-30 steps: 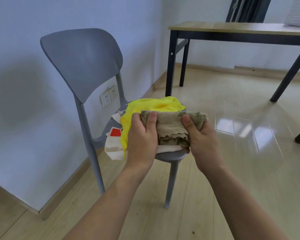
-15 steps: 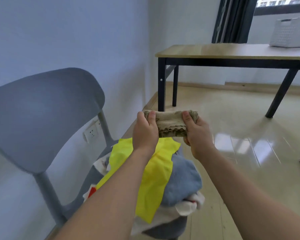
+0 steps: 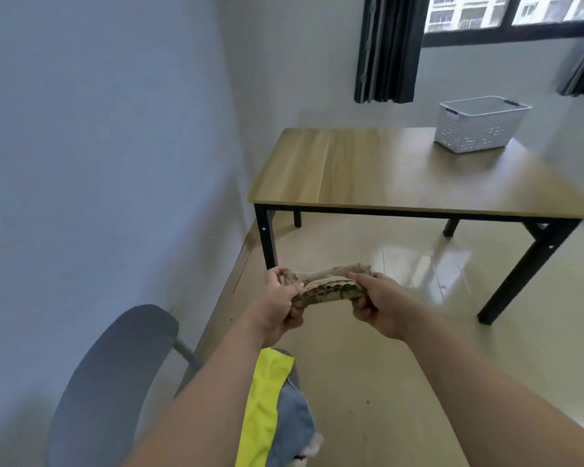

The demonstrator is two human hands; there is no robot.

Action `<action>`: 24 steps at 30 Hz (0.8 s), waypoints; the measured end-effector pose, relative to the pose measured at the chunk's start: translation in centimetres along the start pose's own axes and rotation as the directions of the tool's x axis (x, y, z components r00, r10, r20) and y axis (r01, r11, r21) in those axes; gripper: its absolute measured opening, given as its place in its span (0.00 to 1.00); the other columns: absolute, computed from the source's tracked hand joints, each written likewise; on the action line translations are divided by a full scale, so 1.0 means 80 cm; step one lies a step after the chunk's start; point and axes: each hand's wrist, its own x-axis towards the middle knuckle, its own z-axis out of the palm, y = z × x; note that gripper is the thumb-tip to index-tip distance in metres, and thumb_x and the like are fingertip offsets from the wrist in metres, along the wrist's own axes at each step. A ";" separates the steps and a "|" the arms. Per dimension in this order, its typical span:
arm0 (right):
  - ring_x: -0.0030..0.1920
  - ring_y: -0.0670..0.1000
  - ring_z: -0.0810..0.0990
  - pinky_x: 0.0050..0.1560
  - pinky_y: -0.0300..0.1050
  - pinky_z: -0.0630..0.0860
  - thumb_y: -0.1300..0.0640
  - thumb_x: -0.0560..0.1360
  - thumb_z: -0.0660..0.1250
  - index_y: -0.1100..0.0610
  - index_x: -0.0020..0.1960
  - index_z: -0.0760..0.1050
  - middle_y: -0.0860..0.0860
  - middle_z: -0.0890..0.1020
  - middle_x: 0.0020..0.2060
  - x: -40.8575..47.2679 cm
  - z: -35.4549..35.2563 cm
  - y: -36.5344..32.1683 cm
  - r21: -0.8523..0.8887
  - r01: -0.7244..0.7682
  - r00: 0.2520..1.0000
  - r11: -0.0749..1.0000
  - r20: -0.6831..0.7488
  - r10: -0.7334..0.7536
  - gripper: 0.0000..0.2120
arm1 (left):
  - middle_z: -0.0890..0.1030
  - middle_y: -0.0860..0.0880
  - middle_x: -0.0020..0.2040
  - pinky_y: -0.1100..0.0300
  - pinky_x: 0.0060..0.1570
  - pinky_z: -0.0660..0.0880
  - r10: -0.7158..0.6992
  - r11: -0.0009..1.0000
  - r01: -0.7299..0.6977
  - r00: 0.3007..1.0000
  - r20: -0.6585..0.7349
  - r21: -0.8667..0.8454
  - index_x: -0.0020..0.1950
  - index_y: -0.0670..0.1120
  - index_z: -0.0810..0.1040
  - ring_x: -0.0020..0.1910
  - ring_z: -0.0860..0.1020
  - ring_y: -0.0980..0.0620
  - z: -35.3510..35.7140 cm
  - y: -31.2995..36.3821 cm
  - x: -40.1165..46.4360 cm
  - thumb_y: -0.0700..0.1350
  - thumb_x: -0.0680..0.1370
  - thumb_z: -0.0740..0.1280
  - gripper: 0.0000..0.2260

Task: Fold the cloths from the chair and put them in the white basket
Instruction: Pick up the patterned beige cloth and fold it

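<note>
Tan cloth (image 3: 327, 287): folded, gripped at its ends by your left hand (image 3: 279, 306) and right hand (image 3: 380, 308), above floor. Chair (image 3: 115, 382): yellow cloth (image 3: 262, 406), blue cloth (image 3: 292, 423). Basket (image 3: 476, 124): on table (image 3: 368, 170).

The white perforated plastic basket (image 3: 476, 126) sits on the wooden black-legged table (image 3: 368, 170), ahead and right of the grey plastic chair (image 3: 115, 375).

Pale bluish-grey walls (image 3: 98, 146) meet in a corner behind a wooden tabletop (image 3: 385, 170) on black metal legs (image 3: 520, 274). Dark curtains (image 3: 388, 48) hang beside a black-framed window (image 3: 506, 15), beyond which stands what looks like an apartment block. Daylight glares off the glossy beige floor (image 3: 402, 264).
</note>
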 end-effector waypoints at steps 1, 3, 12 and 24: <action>0.22 0.45 0.65 0.20 0.34 0.61 0.60 0.80 0.60 0.55 0.55 0.65 0.54 0.72 0.32 -0.028 -0.009 -0.032 0.004 -0.011 1.000 1.000 -0.024 0.011 0.06 | 0.70 0.45 0.36 0.66 0.21 0.62 -0.015 1.000 0.016 1.000 0.023 -0.022 0.60 0.51 0.63 0.22 0.63 0.55 0.024 0.026 -0.020 0.36 0.82 0.56 0.12; 0.24 0.47 0.65 0.20 0.35 0.62 0.62 0.80 0.56 0.48 0.59 0.64 0.55 0.72 0.34 -0.080 -0.027 -0.086 -0.029 -0.013 0.999 0.999 -0.052 0.012 0.11 | 0.72 0.44 0.41 0.64 0.23 0.63 -0.044 0.998 0.046 0.997 0.063 -0.032 0.62 0.55 0.64 0.23 0.64 0.54 0.067 0.068 -0.056 0.34 0.81 0.53 0.17; 0.25 0.48 0.66 0.22 0.36 0.65 0.60 0.81 0.55 0.45 0.62 0.64 0.56 0.72 0.37 -0.121 -0.074 -0.195 -0.090 0.018 1.000 0.996 0.020 -0.017 0.13 | 0.74 0.45 0.41 0.63 0.25 0.66 0.008 0.991 -0.015 0.999 0.052 0.133 0.50 0.50 0.73 0.25 0.66 0.55 0.165 0.153 -0.082 0.36 0.82 0.53 0.13; 0.28 0.50 0.72 0.28 0.42 0.70 0.58 0.79 0.63 0.56 0.58 0.67 0.55 0.76 0.38 0.092 -0.163 -0.343 -0.266 0.127 0.980 0.955 -0.117 -0.163 0.10 | 0.73 0.43 0.45 0.61 0.29 0.69 0.076 0.985 -0.074 0.997 -0.010 0.156 0.55 0.48 0.73 0.27 0.68 0.54 0.274 0.208 0.154 0.38 0.82 0.55 0.10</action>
